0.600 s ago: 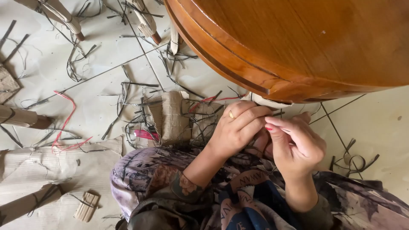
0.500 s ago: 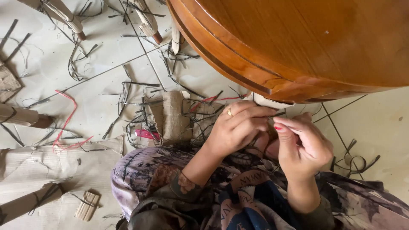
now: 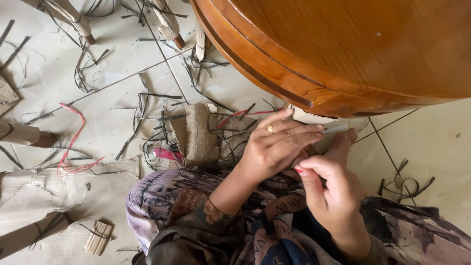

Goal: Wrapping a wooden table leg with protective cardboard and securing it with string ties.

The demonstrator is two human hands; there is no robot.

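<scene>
under the head camera lies a pale tiled floor (image 3: 122,93), littered with dark plastic strapping offcuts (image 3: 157,122) too many to count and two red strips (image 3: 73,142). one round polished wooden tabletop (image 3: 353,44) fills the upper right. two wrapped furniture legs (image 3: 73,19) stand at the top, and one folded piece of brown cardboard (image 3: 198,132) lies by the person's patterned lap. flattened cardboard sheeting (image 3: 44,196) covers the lower left, with one small bundle of wooden slats (image 3: 98,238) on it. the left hand (image 3: 274,147), wearing one ring, stretches its fingers nearly straight over a pale paper-wrapped piece (image 3: 314,118) just under the table rim. the right hand (image 3: 333,189) pinches thumb and forefinger together; what it grips i cannot tell.
</scene>
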